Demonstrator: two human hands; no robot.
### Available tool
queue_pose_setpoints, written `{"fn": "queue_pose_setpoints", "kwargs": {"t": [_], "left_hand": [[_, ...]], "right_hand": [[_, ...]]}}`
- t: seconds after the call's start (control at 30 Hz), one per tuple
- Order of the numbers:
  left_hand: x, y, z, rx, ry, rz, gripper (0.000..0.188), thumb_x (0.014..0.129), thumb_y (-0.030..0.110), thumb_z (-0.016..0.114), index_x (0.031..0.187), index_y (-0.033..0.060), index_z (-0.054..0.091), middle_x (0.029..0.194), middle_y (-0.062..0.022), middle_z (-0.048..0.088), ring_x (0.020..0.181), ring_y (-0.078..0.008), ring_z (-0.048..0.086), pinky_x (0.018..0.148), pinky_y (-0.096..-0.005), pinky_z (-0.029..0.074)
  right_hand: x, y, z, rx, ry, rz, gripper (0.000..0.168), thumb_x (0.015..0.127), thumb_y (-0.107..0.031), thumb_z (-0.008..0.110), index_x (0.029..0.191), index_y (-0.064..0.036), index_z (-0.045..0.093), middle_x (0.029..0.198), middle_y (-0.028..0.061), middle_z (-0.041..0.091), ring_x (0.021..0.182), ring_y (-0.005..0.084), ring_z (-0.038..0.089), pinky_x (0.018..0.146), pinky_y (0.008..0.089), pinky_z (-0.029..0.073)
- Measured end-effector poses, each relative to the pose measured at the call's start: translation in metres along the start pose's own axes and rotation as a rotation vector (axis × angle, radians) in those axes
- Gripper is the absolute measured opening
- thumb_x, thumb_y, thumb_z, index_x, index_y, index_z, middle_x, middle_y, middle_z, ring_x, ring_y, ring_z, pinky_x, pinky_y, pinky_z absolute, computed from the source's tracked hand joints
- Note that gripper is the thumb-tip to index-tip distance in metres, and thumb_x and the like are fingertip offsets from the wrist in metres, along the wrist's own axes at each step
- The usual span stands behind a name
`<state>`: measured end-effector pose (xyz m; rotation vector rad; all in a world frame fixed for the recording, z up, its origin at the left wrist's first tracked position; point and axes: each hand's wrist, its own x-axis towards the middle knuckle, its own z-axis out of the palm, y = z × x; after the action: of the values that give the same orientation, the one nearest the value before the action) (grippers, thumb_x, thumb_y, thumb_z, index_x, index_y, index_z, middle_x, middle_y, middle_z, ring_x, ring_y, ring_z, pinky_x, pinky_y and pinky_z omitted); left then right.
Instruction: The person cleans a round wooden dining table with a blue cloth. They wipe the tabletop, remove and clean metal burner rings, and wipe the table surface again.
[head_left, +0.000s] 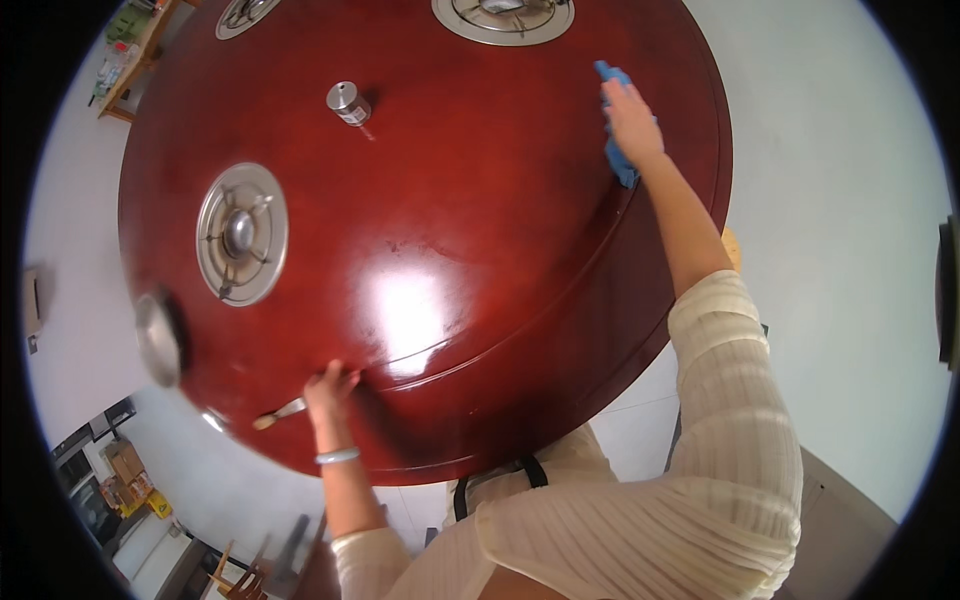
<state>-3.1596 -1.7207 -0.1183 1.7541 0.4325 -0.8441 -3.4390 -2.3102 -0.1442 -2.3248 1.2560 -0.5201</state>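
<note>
A large round red-brown table with a glossy top fills the space before me. My right hand lies on a crumpled blue cloth against the tabletop, near the right side. Down at the near left edge, my left hand grips a flat brush, its tan bristles pointing left and its handle partly hidden by the fingers. A light-coloured bangle circles the left wrist. Dark smudges mark the top between the hands, beside a bright glare.
Round burners are set into the tabletop, with another burner at the far side. A small metal canister stands beyond the middle. At the left rim sits a metal bowl. Wooden chairs and boxes are lower left.
</note>
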Motion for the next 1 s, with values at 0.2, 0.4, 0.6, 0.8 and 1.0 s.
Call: {"fn": "queue_pose_setpoints", "kwargs": {"t": [0.2, 0.4, 0.6, 0.8, 1.0], "left_hand": [[0.002, -0.005, 0.007, 0.02, 0.037, 0.026, 0.028, 0.086, 0.01, 0.067, 0.095, -0.0124, 0.055, 0.083, -0.0202, 0.064, 0.067, -0.0299, 0.067, 0.057, -0.0337, 0.06], [-0.008, -0.017, 0.023, -0.017, 0.04, 0.054, 0.031, 0.087, 0.013, 0.067, 0.098, -0.0122, 0.052, 0.085, -0.0212, 0.063, 0.071, -0.0318, 0.067, 0.062, -0.0367, 0.061], [-0.008, -0.008, 0.044, 0.071, 0.0, -0.058, 0.036, 0.09, 0.02, 0.064, 0.103, -0.0111, 0.051, 0.092, -0.0219, 0.063, 0.079, -0.032, 0.065, 0.065, -0.0372, 0.058], [-0.011, -0.01, 0.049, 0.101, -0.053, -0.103, 0.04, 0.088, 0.024, 0.067, 0.107, -0.0086, 0.053, 0.092, -0.0235, 0.064, 0.077, -0.0312, 0.065, 0.063, -0.0361, 0.057], [-0.008, -0.007, 0.053, 0.125, 0.009, -0.108, 0.045, 0.089, 0.027, 0.065, 0.11, -0.0111, 0.054, 0.089, -0.0246, 0.065, 0.075, -0.0317, 0.067, 0.061, -0.0365, 0.059]], "right_hand": [[-0.015, 0.078, 0.01, -0.554, 0.082, -0.149, 0.048, 0.095, -0.022, 0.045, 0.141, -0.009, 0.038, 0.147, 0.0109, 0.037, 0.135, 0.0319, 0.034, 0.105, 0.051, 0.033], [-0.191, -0.092, 0.042, -0.488, -0.155, -0.083, 0.055, 0.08, -0.024, 0.062, 0.125, 0.004, 0.05, 0.135, 0.0273, 0.042, 0.125, 0.0399, 0.041, 0.108, 0.0501, 0.029], [-0.357, -0.24, 0.097, -0.064, -0.432, -0.586, 0.052, 0.087, -0.029, 0.053, 0.132, -0.006, 0.049, 0.141, 0.009, 0.041, 0.126, 0.0293, 0.039, 0.101, 0.0464, 0.035], [-0.243, -0.116, 0.037, -0.26, -0.476, -0.617, 0.048, 0.084, -0.032, 0.058, 0.129, -0.015, 0.052, 0.138, 0.0028, 0.044, 0.127, 0.0282, 0.037, 0.099, 0.0538, 0.034], [-0.071, 0.139, -0.046, -0.723, 0.036, -0.093, 0.046, 0.093, -0.03, 0.048, 0.138, -0.021, 0.042, 0.148, 0.0008, 0.035, 0.137, 0.028, 0.029, 0.107, 0.0557, 0.027]]}}
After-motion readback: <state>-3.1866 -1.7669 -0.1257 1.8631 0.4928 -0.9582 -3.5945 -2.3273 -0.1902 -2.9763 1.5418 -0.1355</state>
